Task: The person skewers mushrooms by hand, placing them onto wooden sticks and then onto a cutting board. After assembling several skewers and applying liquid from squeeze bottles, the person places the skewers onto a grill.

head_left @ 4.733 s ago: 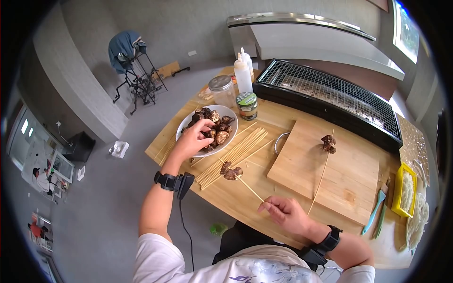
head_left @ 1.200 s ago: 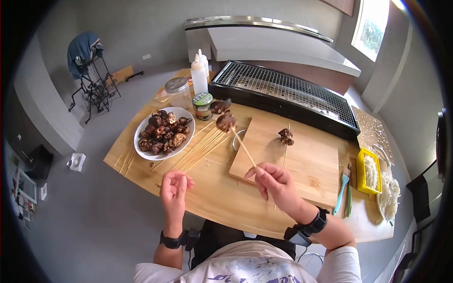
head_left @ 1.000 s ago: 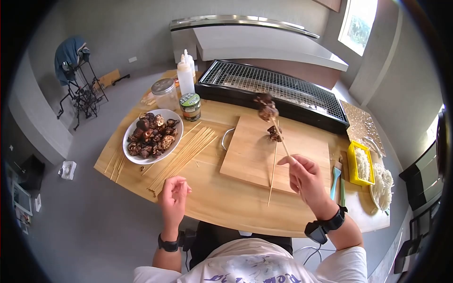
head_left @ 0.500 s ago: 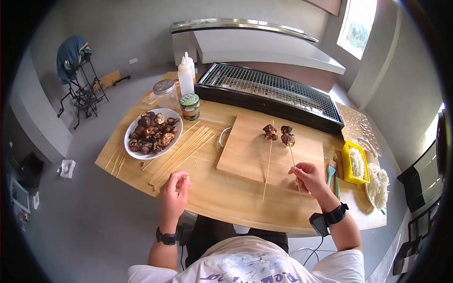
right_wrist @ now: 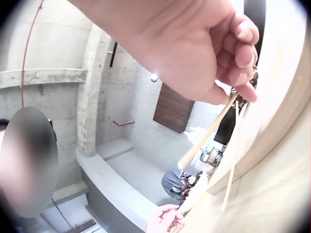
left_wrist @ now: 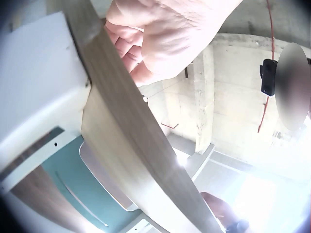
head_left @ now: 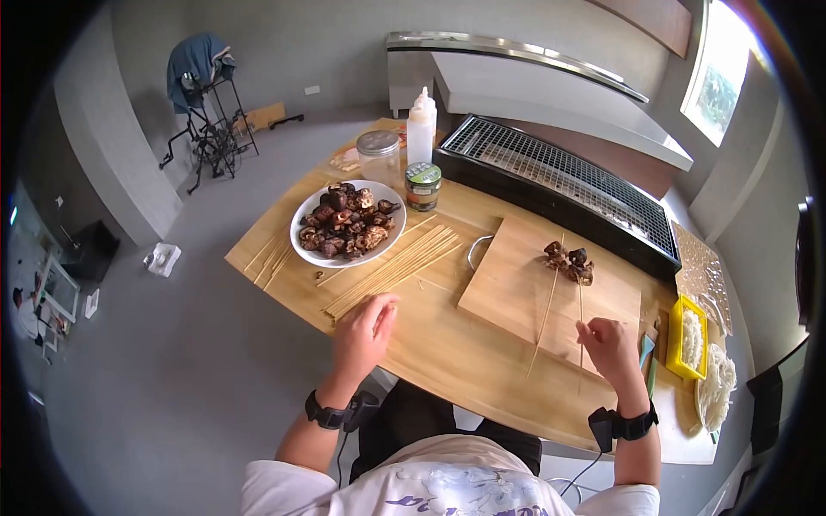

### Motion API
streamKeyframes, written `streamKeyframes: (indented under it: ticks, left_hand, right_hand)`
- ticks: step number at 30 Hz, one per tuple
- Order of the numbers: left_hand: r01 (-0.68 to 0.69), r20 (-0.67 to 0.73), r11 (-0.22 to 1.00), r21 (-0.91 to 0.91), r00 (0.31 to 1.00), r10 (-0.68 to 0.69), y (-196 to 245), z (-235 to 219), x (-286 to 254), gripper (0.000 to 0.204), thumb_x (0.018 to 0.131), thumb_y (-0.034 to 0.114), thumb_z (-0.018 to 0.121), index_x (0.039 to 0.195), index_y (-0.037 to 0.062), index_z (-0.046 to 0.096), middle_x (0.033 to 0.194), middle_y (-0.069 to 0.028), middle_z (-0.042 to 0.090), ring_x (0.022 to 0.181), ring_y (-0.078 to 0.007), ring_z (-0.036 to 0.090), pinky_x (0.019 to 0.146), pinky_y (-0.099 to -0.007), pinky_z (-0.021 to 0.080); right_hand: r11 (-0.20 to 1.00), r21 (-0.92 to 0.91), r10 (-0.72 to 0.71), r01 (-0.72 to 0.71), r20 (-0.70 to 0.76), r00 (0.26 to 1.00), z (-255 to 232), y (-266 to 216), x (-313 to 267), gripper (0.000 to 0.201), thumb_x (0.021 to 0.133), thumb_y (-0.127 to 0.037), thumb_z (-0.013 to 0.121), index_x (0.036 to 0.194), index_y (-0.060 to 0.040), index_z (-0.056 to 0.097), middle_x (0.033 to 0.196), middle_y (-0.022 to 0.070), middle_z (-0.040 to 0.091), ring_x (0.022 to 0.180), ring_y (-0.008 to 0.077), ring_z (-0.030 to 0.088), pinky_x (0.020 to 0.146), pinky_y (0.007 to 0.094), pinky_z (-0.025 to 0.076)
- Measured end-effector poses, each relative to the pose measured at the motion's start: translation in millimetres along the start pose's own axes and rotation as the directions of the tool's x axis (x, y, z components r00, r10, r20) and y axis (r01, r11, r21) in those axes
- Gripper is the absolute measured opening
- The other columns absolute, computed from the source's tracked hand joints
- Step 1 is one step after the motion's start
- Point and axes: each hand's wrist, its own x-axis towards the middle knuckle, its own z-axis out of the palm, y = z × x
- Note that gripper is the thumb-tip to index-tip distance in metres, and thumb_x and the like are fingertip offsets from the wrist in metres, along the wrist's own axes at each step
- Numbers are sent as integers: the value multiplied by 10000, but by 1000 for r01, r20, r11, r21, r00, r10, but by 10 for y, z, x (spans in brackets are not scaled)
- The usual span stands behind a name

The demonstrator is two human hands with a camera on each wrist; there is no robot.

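Observation:
My right hand (head_left: 608,346) pinches the bamboo stick of a mushroom skewer (head_left: 582,301) between thumb and forefinger. The skewer's dark brown mushrooms (head_left: 580,268) lie at the far part of the wooden cutting board (head_left: 512,284). Just left of it, a second mushroom skewer (head_left: 548,303) lies on the board, its stick reaching past the near edge. In the right wrist view the held stick's end (right_wrist: 197,151) sticks out below the fingers. My left hand (head_left: 364,335) is held at the table's front edge, fingers loosely curled around nothing, near the loose bamboo skewers (head_left: 396,271).
A white plate (head_left: 303,248) of dark mushrooms is at the left, with a lidded jar (head_left: 379,155), a green-labelled can (head_left: 422,187) and squeeze bottles (head_left: 421,129) behind. A black grill (head_left: 559,185) lines the back. A yellow basket (head_left: 676,368) and blue brush (head_left: 646,346) are at the right.
The right hand has carried its mushroom skewer rightward and lowered it onto the board beside the other one. The left hand has moved from the mushroom plate to the table's front edge.

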Motion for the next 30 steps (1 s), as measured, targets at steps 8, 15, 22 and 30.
streamKeyframes:
  ticks: [8, 15, 22, 30]
  left_hand:
    - [-31, 152, 879, 475, 987, -47, -33, -129, 201, 187, 765, 134, 620, 886, 56, 500, 809, -96, 509, 778, -256, 555, 654, -365, 466]
    - [-108, 289, 789, 605, 953, -91, -89, -76, 226, 69, 773, 88, 543, 775, 63, 478, 769, -79, 502, 767, -236, 560, 635, -363, 476]
    - [-158, 292, 719, 677, 954, -66, -49, -99, 252, 61, 758, 67, 532, 763, 65, 471, 748, -77, 504, 747, -234, 563, 613, -343, 480]
    - [36, 99, 978, 205, 993, -57, 253, -149, 131, 124, 739, 50, 625, 815, 62, 528, 664, -53, 580, 563, -192, 582, 534, -310, 468]
  right_hand:
    - [976, -86, -204, 202, -21, 979, -35, -404, -57, 251, 780, -225, 606, 591, -63, 571, 490, 108, 528, 471, 295, 542, 442, 355, 415]
    - [895, 153, -445, 418, 296, 845, 144, -630, -60, 168, 790, -230, 594, 694, -92, 591, 532, 54, 568, 467, 242, 559, 428, 333, 433]
    - [790, 353, -607, 502, 333, 721, 331, -860, -18, 150, 796, -189, 588, 713, -65, 583, 553, 72, 570, 476, 244, 555, 437, 328, 432]
    - [774, 587, -514, 237, 365, 776, 400, -985, 72, 159, 844, -169, 550, 928, -40, 587, 688, 102, 620, 539, 203, 608, 484, 296, 466]
